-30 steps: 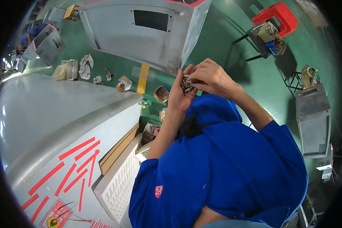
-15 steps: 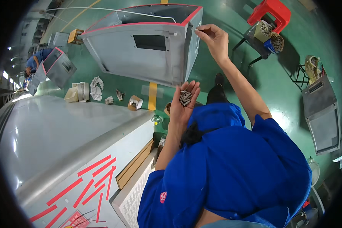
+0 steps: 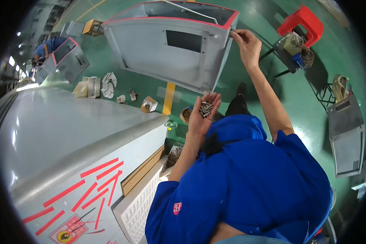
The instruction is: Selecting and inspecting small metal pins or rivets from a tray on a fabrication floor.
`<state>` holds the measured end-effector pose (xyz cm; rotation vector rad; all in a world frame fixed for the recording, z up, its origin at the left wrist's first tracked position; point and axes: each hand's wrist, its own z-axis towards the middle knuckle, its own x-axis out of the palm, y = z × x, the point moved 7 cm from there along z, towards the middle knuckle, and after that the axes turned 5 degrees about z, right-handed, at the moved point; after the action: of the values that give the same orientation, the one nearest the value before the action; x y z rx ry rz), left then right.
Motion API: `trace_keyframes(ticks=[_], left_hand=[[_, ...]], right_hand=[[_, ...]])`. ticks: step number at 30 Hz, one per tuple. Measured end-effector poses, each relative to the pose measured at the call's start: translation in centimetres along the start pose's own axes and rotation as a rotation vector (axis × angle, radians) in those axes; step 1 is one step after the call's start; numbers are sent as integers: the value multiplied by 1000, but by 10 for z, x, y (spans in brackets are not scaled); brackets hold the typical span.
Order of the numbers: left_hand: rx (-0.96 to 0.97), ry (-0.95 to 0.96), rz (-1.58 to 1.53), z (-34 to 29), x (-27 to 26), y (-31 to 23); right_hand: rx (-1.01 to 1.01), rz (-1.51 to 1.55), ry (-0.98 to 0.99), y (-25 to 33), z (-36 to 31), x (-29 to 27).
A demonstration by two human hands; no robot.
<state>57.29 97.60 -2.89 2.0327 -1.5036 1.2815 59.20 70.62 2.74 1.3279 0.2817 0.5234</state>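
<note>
My left hand [image 3: 197, 122] is cupped palm up below the near corner of a grey metal cabinet [image 3: 144, 53]. In that palm lies a heap of small grey metal pins [image 3: 205, 109]. Red strip runs along the cabinet's open rim, and a dark rectangular opening [image 3: 184, 41] is cut in its side. Beside the cabinet's right corner, my right hand [image 3: 250, 48] has thumb and forefinger pinched together, their tips at the edge. Whatever sits between those fingertips is too small or hidden to make out.
A large grey sheet-metal surface [image 3: 69, 126] fills the left, with red strips [image 3: 64, 192] on its white side. Boxes of small parts [image 3: 293, 42] stand on a stool beside a red plastic stool [image 3: 304, 25]. Another person [image 3: 44, 49] bends over a cabinet at far left.
The whole view has shifted, so the cabinet and both hands appear farther right. My right hand stays at the cabinet's corner, with its fingertips now against the edge. The pins remain in my left palm.
</note>
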Motion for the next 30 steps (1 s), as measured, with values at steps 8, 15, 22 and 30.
trace_keyframes(ticks=[8,15,22,30], left_hand=[[-5,28,-16,-9,-5,-1],[47,67,76,-28,-16,-8],[34,60,50,-44,-25,-9],[42,50,66,-55,-52,3]], right_hand=[[13,-242,-32,-9,5,-14],[48,157,-119,8,-24,-40],[75,-178,729,67,-141,43],[-599,-449,1322,67,-262,96]])
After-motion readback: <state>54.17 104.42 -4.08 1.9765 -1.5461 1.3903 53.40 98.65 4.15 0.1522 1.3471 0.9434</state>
